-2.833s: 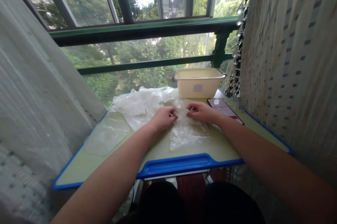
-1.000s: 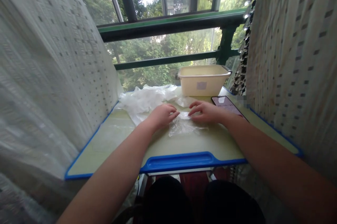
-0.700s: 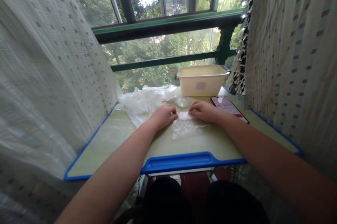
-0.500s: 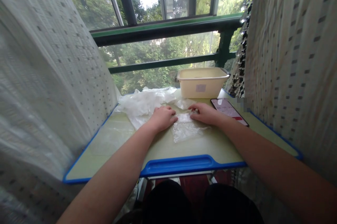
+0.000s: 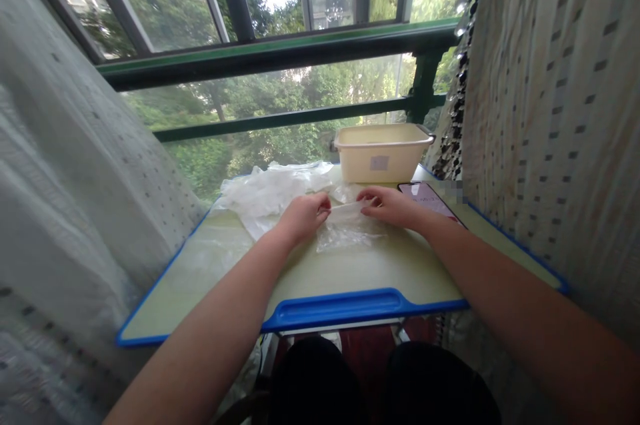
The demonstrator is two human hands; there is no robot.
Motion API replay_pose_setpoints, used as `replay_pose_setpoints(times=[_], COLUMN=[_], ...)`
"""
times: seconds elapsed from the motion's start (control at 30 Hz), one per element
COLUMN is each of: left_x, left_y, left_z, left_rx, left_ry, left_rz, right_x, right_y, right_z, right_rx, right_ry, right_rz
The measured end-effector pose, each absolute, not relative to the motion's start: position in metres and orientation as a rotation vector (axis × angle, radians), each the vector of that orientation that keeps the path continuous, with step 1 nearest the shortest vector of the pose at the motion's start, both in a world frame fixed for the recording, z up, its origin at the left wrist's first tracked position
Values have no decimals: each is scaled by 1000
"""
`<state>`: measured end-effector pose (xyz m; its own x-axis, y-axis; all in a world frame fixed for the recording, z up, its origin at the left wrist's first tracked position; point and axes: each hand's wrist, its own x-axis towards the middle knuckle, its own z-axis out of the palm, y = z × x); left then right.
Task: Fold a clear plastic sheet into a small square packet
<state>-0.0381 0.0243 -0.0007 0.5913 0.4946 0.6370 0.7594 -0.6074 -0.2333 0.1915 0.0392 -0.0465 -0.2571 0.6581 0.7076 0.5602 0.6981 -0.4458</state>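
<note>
A small clear plastic bag (image 5: 346, 230) lies on the green tabletop (image 5: 350, 272) in front of me. My left hand (image 5: 303, 215) pinches the bag's top edge at its left end. My right hand (image 5: 387, 204) pinches the same edge at its right end. The edge is stretched between the two hands and lifted slightly off the table. A heap of more clear plastic bags (image 5: 273, 190) sits just behind my left hand.
A cream plastic tub (image 5: 381, 152) stands at the table's far edge. A phone (image 5: 430, 197) lies by my right wrist. The table has a blue rim with a blue groove (image 5: 340, 308) in front. Dotted curtains (image 5: 545, 112) hang on both sides; a window railing runs behind.
Both hands went from pressing the bag flat on the table to pinching its top edge and raising it a little. The bag's lower part has drawn up toward the hands.
</note>
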Motion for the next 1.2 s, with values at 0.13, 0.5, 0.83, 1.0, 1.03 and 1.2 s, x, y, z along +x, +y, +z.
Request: replay_pose_setpoints(times=[0.13, 0.5, 0.83, 1.0, 1.03, 1.2], left_x=[-38, -39, -35, -34, -35, -35], left_y=[24, 24, 24, 28, 28, 27], left_z=[0, -3, -8, -9, -9, -8], left_rx=[-2305, -2303, -2392, -2360, -2363, -2393], left_ry=[-962, -887, -994, -935, -922, -908], left_rz=[-717, -701, -619, -555, -553, -500], right_x=[192, 190, 191, 189, 188, 186], right_y=[37, 34, 36, 31, 31, 35], right_z=[-46, -49, -48, -47, -48, -50], right_rx=[-977, -1000, -876, -946, -953, -920], right_ry=[-1997, -2137, -2116, -2104, -2102, -2100], right_rz=[95, -166, -255, -161, -156, -314])
